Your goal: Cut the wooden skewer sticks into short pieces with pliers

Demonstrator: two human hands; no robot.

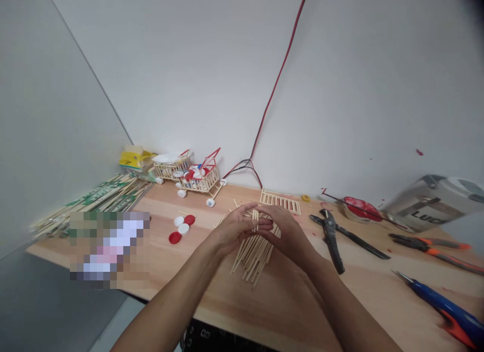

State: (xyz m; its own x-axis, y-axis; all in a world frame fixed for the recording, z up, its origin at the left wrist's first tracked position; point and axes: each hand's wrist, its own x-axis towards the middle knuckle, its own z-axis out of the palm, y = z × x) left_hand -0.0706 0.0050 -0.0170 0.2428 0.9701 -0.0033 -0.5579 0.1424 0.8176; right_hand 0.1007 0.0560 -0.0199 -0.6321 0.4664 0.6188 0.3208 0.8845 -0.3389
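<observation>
My left hand (237, 227) and my right hand (286, 232) meet above a loose bundle of thin wooden sticks (254, 264) on the wooden table. The fingers of both hands are apart and curve toward each other, with the fingertips close together or overlapping. A few sticks show in the gap between the hands. I cannot make out whether any stick is gripped. The lower ends of the bundle fan out toward me. Just behind my hands lies a ladder-like stick panel (282, 201).
Small stick-built carts (200, 180) stand at the back left. Red and white bottle caps (183, 229) and packs of sticks (102, 195) lie left. On the right are black pliers (330, 241), orange-handled pliers (425, 246), a blue tool (442, 301), a red-paint dish (361, 210) and a can (434, 203).
</observation>
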